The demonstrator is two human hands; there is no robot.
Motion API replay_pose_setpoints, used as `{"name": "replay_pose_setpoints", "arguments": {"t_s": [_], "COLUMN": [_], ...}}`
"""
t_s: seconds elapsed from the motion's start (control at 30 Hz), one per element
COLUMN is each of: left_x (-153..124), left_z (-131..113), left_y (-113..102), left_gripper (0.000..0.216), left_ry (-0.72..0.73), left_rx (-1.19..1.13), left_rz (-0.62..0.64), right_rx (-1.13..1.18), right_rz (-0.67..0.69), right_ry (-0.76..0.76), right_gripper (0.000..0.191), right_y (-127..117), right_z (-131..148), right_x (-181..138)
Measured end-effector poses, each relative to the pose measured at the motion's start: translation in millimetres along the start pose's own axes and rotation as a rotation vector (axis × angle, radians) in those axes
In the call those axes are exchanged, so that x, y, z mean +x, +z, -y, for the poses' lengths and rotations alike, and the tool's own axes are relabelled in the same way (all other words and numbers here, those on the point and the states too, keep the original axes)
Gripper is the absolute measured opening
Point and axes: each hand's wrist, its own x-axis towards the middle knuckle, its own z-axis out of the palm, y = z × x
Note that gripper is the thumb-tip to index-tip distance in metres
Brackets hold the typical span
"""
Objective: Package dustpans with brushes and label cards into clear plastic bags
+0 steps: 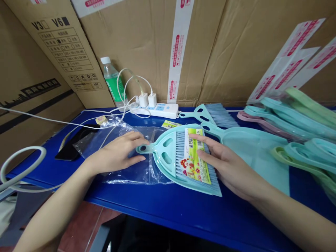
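near the table's (162,206) front edge, the dustpan handle (151,149) is touched by the left hand (118,150), the brush label (196,168) by the right hand (232,166). grips cannot be told.

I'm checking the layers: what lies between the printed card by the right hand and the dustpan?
The brush, its bristles under the printed card and over the dustpan, in the head view.

At three o'clock a blurred pile of turquoise, green and pink plastic tools (301,119) is cut off, at nine likewise a thick pale looped cable (42,155), while the right hand (228,162) hides part of a rectangular yellow-green printed card (193,162).
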Motion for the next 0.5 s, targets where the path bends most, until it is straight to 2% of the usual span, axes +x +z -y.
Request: {"name": "replay_pose_setpoints", "arguments": {"t_s": [0.5], "left_x": [7], "left_z": [-4], "left_y": [18], "left_gripper": [0.053], "left_ry": [0.136], "left_rx": [-0.222], "left_rz": [-0.087], "right_rx": [0.047], "right_rz": [-0.050], "right_ry": [0.038], "right_gripper": [0.054], "right_y": [4], "right_z": [-2], "right_x": [0]}}
